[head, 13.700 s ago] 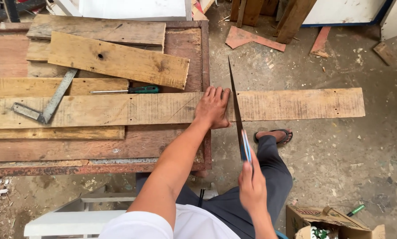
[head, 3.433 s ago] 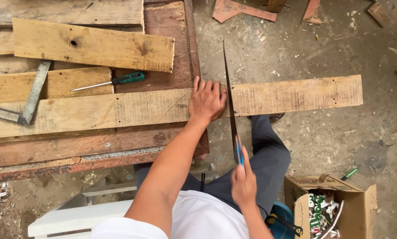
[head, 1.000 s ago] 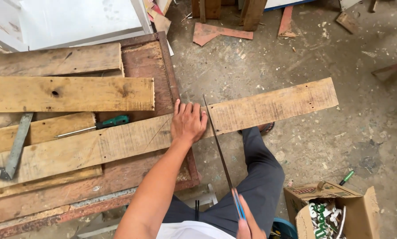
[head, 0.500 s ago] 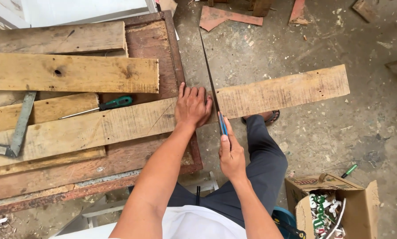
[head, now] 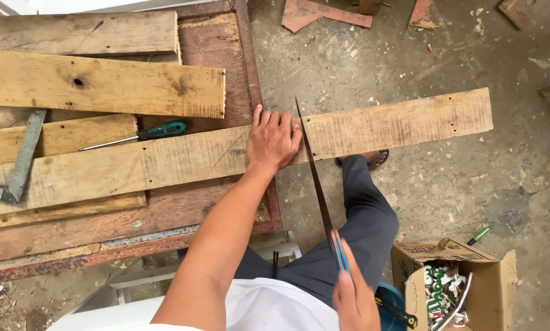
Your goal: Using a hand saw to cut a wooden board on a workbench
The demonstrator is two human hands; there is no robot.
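A long pale wooden plank (head: 397, 119) lies across the reddish worktable (head: 164, 214) and juts out over the floor to the right. My left hand (head: 273, 138) presses flat on the plank at the table's edge. My right hand (head: 354, 297) grips the blue handle of a hand saw (head: 316, 187). The thin blade runs up from that hand and meets the plank just right of my left fingers.
A green-handled screwdriver (head: 141, 135) and a metal try square (head: 18, 162) lie on the table among other boards (head: 109, 86). An open cardboard box (head: 456, 282) of small items stands on the concrete floor at lower right. Wood scraps (head: 324, 12) lie farther off.
My right hand has drawn the saw back toward me, so the blade's tip now lies just beyond the plank. The left hand stays on the plank.
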